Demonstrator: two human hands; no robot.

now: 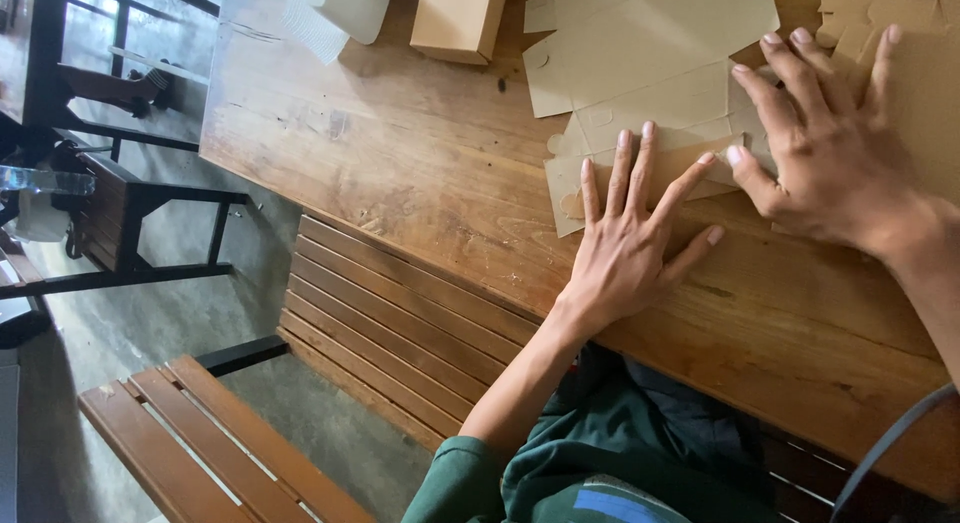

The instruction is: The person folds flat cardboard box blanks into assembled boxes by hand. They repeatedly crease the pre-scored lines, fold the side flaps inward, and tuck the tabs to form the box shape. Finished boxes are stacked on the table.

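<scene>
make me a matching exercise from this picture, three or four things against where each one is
Things:
1. left hand
2. right hand
3. folded box
4. slatted bench

Places:
a. at the table's far edge, apart from both hands
b. spread flat on the near edge of the flat cardboard blank
c. beside the wooden table, below its near edge
d. pressing the blank's right side

Pairs: 1-b, 2-d, 3-a, 4-c

A flat, unfolded brown box blank point(640, 73) lies on the wooden counter point(400, 143), flaps and tabs spread out, plain side up. Its near edge is a narrow flap folded over, pressed flat under spread fingers point(625, 168). It overlaps another flat blank point(930, 93) at its right, which runs off the frame.
</scene>
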